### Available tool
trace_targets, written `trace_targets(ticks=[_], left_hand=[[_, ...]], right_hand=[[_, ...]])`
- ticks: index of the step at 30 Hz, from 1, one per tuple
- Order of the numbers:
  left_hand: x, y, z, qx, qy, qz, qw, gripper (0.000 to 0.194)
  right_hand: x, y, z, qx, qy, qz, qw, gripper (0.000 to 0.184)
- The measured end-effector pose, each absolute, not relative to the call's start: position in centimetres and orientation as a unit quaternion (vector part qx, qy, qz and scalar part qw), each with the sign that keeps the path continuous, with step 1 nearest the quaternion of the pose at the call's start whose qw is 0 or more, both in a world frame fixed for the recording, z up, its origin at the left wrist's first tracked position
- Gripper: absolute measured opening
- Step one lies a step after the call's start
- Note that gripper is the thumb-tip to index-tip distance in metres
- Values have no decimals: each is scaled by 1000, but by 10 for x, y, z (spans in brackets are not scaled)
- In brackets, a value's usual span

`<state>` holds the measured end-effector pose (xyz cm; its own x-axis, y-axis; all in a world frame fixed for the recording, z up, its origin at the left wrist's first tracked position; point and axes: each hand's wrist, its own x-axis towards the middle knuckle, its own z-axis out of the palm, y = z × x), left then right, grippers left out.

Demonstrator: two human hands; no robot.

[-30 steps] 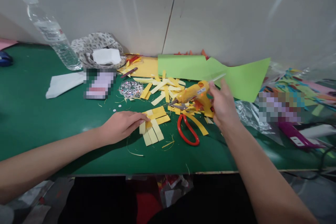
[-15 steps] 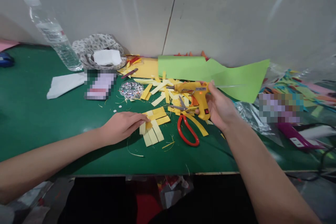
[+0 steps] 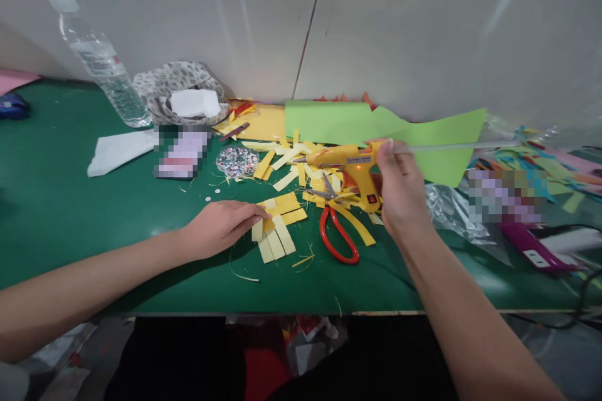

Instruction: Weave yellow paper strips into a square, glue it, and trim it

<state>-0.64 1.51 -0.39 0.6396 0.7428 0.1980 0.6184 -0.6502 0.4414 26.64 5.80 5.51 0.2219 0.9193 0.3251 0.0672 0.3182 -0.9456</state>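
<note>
My left hand (image 3: 226, 225) lies at the near middle of the table, its fingers pressed together on the corner of some crossed paper strips (image 3: 277, 241) in pale and deeper yellow. To the right, my right hand (image 3: 405, 191) grips a yellow hot glue gun (image 3: 348, 156) at its rear, thumb on the back end. The nozzle points left and a small orange light glows on its side. From its back a long clear glue stick (image 3: 465, 146) sticks out to the right. Red-handled scissors (image 3: 339, 238) lie below the gun, blades among loose yellow strips (image 3: 288, 160).
A plastic bottle (image 3: 103, 69), patterned cloth bag (image 3: 176, 84) and white paper (image 3: 120, 150) are at the back left. Behind the gun lies a green sheet (image 3: 329, 122). A clear bag of small beads or eyes (image 3: 237, 161) sits mid-table. A purple power strip (image 3: 533, 247) is at right.
My right hand has shifted back and up on the glue gun, from around its handle to its rear end. More of the glue stick shows behind it. My left hand stays on the strips.
</note>
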Motion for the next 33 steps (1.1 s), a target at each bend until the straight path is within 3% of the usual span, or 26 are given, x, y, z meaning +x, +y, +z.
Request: trace_targets(ticks=[3, 11, 21, 25, 28, 33], left_hand=[[-6, 15, -4, 889, 381, 190, 168, 30], [-5, 14, -2, 890, 381, 187, 164, 29], [-5, 16, -3, 894, 369, 190, 170, 30], [-1, 7, 11, 880, 368, 227, 198, 29], [11, -10, 24, 826, 387, 284, 296, 29], [61, -33, 34, 504, 446, 396, 625, 38]], right_hand=[[264, 57, 54, -474, -538, 327, 616, 27], [256, 48, 67, -437, -462, 497, 591, 24], [250, 44, 61, -366, -454, 569, 580, 16], [237, 36, 63, -395, -416, 579, 580, 28], [225, 29, 63, -397, -393, 554, 617, 32], [204, 12, 61, -372, -415, 523, 645, 37]])
